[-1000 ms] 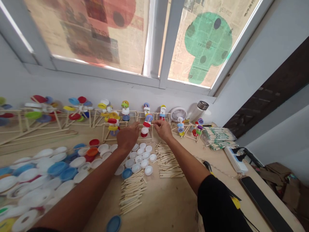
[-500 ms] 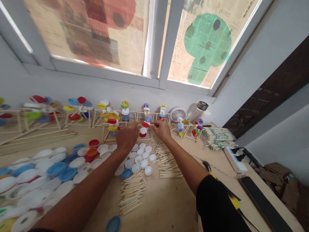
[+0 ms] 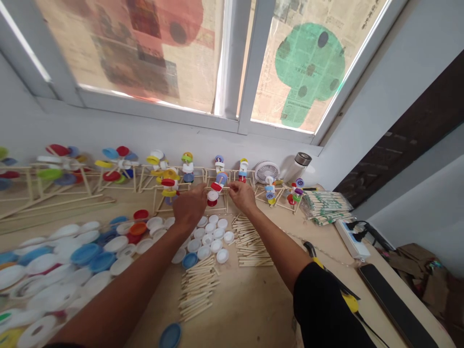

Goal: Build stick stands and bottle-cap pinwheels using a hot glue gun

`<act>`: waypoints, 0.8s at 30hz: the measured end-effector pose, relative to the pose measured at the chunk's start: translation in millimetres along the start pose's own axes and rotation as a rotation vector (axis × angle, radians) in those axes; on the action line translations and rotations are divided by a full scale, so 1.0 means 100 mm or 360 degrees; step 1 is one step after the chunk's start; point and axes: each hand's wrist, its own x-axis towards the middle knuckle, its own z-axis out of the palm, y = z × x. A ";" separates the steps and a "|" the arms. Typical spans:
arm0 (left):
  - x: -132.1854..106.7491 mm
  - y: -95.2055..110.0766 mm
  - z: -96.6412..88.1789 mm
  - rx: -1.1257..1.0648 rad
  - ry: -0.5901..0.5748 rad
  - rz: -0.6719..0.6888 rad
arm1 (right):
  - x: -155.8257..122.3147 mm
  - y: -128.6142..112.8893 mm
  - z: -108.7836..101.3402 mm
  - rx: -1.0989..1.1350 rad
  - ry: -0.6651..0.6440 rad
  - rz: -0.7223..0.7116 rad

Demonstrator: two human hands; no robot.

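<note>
Between my hands is a small wheel of bottle caps (image 3: 219, 182), with blue, red and white caps around a thin wooden stick. My left hand (image 3: 191, 207) is closed, fingertips pinched at the stick's left end. On the other side, my right hand (image 3: 242, 196) pinches the right end. A frame of thin wooden sticks (image 3: 225, 211) stands about the wheel, partly covered by my hands. Just left of my left hand stands another cap wheel (image 3: 168, 182) with yellow and red caps on its own stick frame.
Finished-looking cap wheels line the wall, near a white fan (image 3: 267, 171) and a flask (image 3: 297, 166). Loose caps (image 3: 87, 253) cover the left side. Stick piles (image 3: 198, 290) lie in front. At right are a power strip (image 3: 352, 240), a glue gun (image 3: 350, 302) and a phone-like black slab (image 3: 402, 304).
The cap wheel has turned slightly, its caps shifting a little to the left between my hands. Both hands stay in nearly the same place.
</note>
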 end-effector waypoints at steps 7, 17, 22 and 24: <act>-0.01 0.00 0.00 0.0003 -0.0013 0.0008 | -0.01 0.00 -0.01 0.0014 0.0005 0.0013; -0.04 -0.02 -0.01 0.0000 -0.0012 0.0019 | -0.03 -0.02 -0.02 0.0032 0.0018 0.0018; -0.10 -0.01 -0.06 -0.0035 0.0001 0.0017 | -0.11 0.00 -0.07 0.0015 0.0052 0.0030; -0.14 -0.01 -0.10 -0.0046 0.0006 0.0006 | -0.16 0.01 -0.09 0.0003 0.0070 0.0034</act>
